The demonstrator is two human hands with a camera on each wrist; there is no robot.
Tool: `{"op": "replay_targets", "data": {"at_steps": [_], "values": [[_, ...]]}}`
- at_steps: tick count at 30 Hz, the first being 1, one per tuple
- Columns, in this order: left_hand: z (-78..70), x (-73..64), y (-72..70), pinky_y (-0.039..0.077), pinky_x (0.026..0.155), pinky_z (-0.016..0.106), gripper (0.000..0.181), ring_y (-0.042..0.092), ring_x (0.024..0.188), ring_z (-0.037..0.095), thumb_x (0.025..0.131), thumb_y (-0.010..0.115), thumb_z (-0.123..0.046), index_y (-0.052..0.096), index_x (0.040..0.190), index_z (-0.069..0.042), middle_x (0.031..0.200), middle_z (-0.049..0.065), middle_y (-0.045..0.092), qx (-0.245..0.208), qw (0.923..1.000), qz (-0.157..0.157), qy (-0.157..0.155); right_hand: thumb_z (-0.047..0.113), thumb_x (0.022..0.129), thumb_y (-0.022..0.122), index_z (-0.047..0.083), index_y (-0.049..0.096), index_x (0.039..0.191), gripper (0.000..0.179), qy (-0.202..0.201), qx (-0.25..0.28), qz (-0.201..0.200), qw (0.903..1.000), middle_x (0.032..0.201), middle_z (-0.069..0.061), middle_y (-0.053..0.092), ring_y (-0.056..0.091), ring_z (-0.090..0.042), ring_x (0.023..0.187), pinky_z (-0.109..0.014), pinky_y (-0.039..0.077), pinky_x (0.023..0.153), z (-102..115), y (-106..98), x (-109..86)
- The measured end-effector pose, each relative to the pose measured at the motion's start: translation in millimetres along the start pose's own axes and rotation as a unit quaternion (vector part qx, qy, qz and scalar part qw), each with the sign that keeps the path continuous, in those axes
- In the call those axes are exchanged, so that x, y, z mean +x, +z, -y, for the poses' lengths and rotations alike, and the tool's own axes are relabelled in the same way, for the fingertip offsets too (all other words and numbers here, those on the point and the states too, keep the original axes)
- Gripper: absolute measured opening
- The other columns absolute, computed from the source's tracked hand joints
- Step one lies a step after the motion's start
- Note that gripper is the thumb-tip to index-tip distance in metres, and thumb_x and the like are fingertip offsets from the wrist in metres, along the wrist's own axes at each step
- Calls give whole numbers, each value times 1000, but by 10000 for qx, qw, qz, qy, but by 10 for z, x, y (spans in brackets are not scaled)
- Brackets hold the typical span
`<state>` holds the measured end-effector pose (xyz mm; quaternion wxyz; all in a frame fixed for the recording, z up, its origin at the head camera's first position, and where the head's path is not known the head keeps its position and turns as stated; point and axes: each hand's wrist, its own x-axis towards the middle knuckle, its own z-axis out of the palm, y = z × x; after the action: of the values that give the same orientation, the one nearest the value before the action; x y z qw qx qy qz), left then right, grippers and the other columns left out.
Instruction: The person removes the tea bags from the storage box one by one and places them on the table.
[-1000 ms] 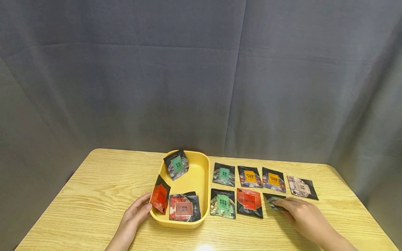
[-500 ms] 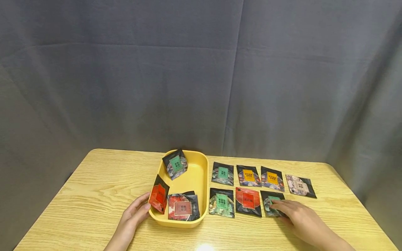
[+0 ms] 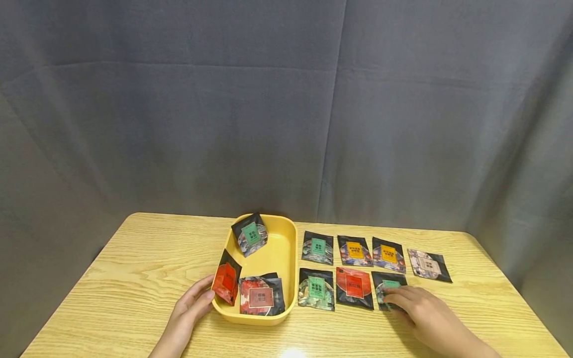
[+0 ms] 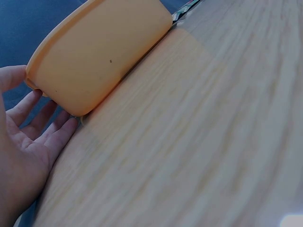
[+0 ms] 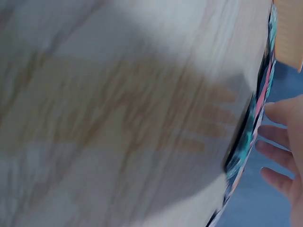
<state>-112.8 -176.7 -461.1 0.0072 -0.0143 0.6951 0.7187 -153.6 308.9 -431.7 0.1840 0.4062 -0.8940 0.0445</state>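
Note:
My left hand [image 3: 190, 306] touches the near left corner of a yellow plastic tray [image 3: 292, 268]; in the left wrist view its fairly straight fingers [image 4: 59, 135] lie against the outer wall, the thumb at the rim. Over a black sachet with a green label [image 3: 388, 277] hovers my right hand [image 3: 423, 308], covering its right part. From the right wrist camera the fingers [image 5: 279, 156] look loosely bent, with nothing pinched between them; whether a fingertip touches the sachet is unclear. Left of this sachet lie a red sachet [image 3: 354, 288] and a green-label sachet [image 3: 316, 290], both flat.
Inside the tray, a green-label sachet [image 3: 250, 234] and a red one [image 3: 227, 278] lean on the walls, with overlapping sachets [image 3: 261, 297] near the front. A back row holds a green-label sachet [image 3: 317, 247], two yellow-label sachets [image 3: 355, 250] and a pale one [image 3: 429, 265].
One second ago my right hand held the green-label sachet tilted; now it lies flat beside the red one, and the fingers have come off or loosened. The left hand stays at the tray.

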Motion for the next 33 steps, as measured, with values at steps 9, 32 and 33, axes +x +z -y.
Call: {"op": "replay_targets", "data": {"at_steps": [9, 32, 33], "values": [[4, 0, 2, 47, 96, 24, 52, 42, 133, 40, 105, 48, -21, 36, 148, 5, 151, 27, 36, 15, 10000, 28, -4, 4, 69, 85, 15, 72, 107, 41, -361, 52, -243, 9990, 108, -1, 71, 66, -19, 96, -39, 57, 79, 194, -21, 147], [14, 10, 6, 48, 93, 19, 50, 58, 111, 1, 103, 50, -17, 39, 146, 6, 147, 28, 41, -148, 9998, -75, 95, 33, 109, 27, 15, 73, 107, 49, -653, 97, -888, 9939, 107, 2, 71, 66, -19, 99, -40, 56, 81, 607, -87, 710], [16, 10, 4, 48, 92, 19, 50, 58, 111, 1, 104, 50, -17, 38, 146, 6, 148, 28, 40, -153, 9998, -68, 90, 32, 108, 28, 14, 73, 107, 48, -678, 113, -985, 9928, 107, 1, 71, 66, -20, 100, -40, 56, 81, 627, -86, 750]]}}
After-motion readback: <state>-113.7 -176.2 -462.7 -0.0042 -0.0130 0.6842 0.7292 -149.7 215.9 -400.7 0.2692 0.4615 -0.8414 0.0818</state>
